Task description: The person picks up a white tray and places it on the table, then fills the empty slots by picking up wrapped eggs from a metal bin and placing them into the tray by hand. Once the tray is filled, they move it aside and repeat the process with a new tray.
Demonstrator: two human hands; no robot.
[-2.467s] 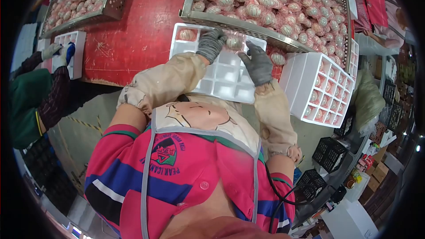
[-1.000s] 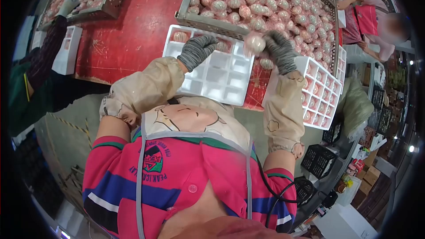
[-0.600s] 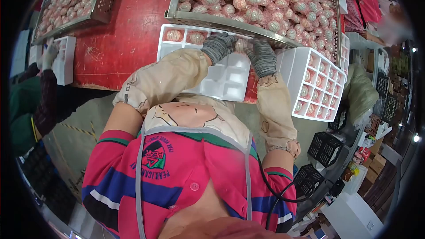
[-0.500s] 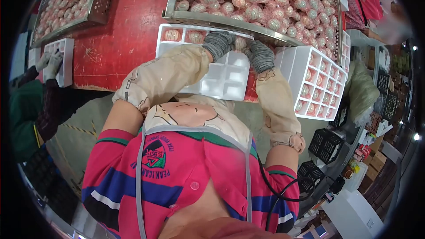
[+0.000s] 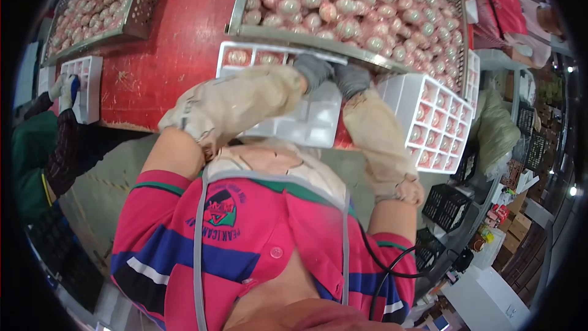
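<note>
In grey knitted gloves, my left hand [image 5: 313, 71] and my right hand [image 5: 351, 79] are close together over the back row of a white foam tray [image 5: 318, 124]. Motion blurs both, and their fingertips are hidden, so I cannot make out what they hold. Two plastic-wrapped egg-like balls [image 5: 237, 57] sit in the back-left compartments, left of my left hand. Several front compartments hold nothing. My left sleeve covers part of the tray. Just behind my hands stands a large metal bin [image 5: 294, 35] heaped with wrapped balls [image 5: 361, 0] of the same kind.
To the right, a filled foam tray [image 5: 398, 95] stands tilted on its side. Another metal bin [image 5: 131, 18] is at the far left of the red table [image 5: 184, 18]. A co-worker's gloved hands [image 5: 66, 89] touch a foam tray [image 5: 92, 89] there. Another person [image 5: 514, 15] is at right.
My hands have drawn slightly closer together over the back row. The ball seen between them earlier is now hidden. The tray appears slightly lower in view. The co-worker's hand at left has shifted.
</note>
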